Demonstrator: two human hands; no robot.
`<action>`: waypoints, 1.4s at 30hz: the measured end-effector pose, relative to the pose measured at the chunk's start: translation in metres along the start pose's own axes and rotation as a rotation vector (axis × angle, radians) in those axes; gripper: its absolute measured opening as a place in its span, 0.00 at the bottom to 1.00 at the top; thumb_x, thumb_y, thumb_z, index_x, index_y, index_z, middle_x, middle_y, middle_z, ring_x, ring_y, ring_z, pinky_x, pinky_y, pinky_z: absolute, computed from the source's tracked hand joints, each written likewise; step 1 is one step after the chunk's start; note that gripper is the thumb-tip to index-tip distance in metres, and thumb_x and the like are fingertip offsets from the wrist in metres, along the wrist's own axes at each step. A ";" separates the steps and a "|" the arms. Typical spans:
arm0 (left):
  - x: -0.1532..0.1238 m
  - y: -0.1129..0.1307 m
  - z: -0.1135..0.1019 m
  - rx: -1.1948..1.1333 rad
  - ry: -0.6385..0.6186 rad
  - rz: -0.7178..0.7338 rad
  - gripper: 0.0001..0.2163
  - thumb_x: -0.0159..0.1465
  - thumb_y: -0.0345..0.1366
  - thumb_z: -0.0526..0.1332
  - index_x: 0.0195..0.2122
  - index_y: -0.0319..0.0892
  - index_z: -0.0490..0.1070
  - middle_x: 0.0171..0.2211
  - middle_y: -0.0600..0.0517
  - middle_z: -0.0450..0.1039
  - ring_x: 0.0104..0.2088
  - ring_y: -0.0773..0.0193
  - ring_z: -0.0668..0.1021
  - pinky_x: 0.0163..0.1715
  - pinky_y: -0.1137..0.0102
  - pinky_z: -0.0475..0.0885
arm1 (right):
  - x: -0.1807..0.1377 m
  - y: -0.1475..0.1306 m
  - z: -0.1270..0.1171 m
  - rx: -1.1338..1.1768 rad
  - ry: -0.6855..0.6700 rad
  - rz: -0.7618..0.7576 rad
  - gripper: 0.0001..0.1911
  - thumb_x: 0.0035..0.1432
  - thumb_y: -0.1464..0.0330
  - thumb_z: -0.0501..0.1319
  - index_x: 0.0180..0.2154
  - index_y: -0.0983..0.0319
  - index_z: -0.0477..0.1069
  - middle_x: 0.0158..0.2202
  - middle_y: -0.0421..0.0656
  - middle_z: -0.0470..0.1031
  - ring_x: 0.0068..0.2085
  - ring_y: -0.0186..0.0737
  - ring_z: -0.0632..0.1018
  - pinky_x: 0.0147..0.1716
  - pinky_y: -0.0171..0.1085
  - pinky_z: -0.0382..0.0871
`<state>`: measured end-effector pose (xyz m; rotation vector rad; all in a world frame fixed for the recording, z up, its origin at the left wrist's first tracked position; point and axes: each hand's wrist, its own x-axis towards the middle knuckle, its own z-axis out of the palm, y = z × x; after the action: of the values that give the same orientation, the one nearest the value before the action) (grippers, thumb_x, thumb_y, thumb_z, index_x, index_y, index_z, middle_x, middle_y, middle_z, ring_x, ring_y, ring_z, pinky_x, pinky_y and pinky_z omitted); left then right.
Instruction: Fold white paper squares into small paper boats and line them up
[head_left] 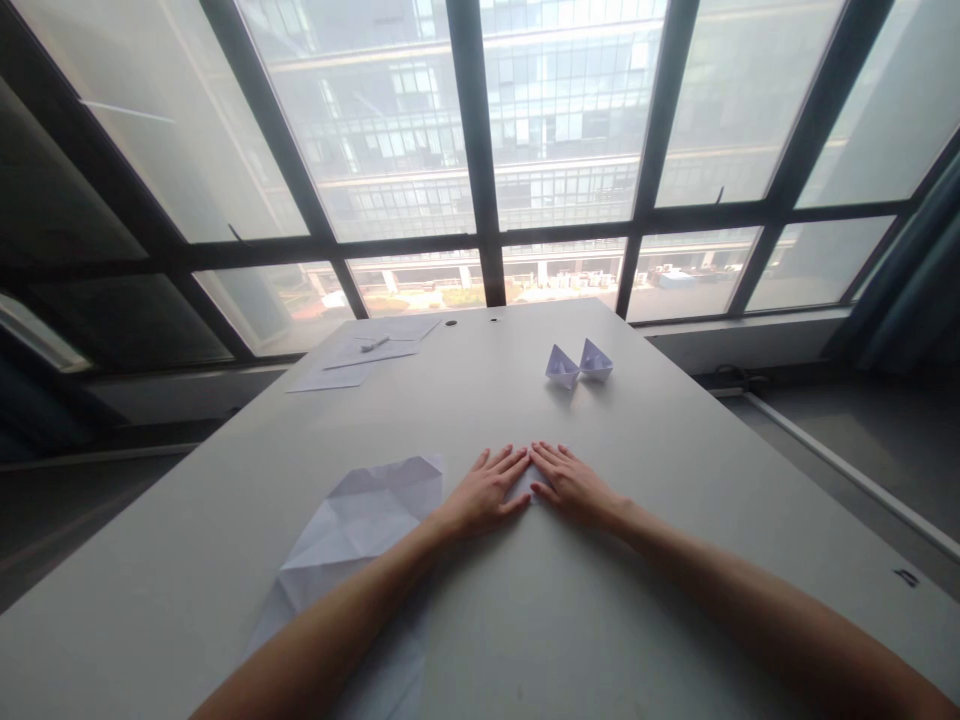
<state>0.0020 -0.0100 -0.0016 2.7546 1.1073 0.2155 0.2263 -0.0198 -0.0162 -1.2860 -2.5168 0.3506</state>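
Spanning the middle of the head view, the person's left hand (pixel 489 490) and right hand (pixel 576 488) lie palm-down on the white table (pixel 652 440), meeting over a piece of paper (pixel 524 484). Key relation: the paper sits between and partly under both hands, its visible patch framed by index fingers and thumbs; both appear to touch it, so neither is clearly nearer. Long axis: cannot tell, most of the outline being covered. Left hand state: flat, fingers extended and slightly spread, grasping nothing visible. Right hand: likewise flat, fingers reaching forward and inward, no pinch seen. The fingertips of the two hands come together at the far side of the patch, the thumbs nearer the wearer. A large creased sheet (pixel 349 530) lies left of the paper, partly beneath the left forearm. Beyond the right hand, two folded paper boats (pixel 562 372) stand just beside each other, points up; they look hollow, but whether anything is inside cannot be told. Far left on the table: flat papers (pixel 326 377) with a pen (pixel 375 344) resting on top. No box or tray noted.
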 end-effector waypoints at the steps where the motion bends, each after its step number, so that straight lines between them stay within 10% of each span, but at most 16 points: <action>1: 0.000 0.000 0.000 -0.001 0.000 0.000 0.32 0.71 0.53 0.49 0.72 0.50 0.42 0.71 0.51 0.47 0.70 0.51 0.51 0.67 0.53 0.46 | 0.000 0.000 0.000 0.000 0.000 0.001 0.34 0.68 0.56 0.48 0.69 0.67 0.49 0.70 0.52 0.50 0.70 0.46 0.52 0.68 0.48 0.44; 42: 0.000 -0.001 0.002 -0.005 0.033 0.025 0.31 0.71 0.52 0.49 0.72 0.49 0.43 0.70 0.50 0.48 0.70 0.51 0.52 0.67 0.51 0.47 | 0.000 0.002 0.002 -0.002 0.024 -0.011 0.34 0.68 0.57 0.50 0.69 0.67 0.50 0.70 0.53 0.51 0.70 0.46 0.53 0.68 0.48 0.45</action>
<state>0.0015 -0.0098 -0.0040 2.7710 1.0796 0.2683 0.2272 -0.0194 -0.0183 -1.2696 -2.5039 0.3281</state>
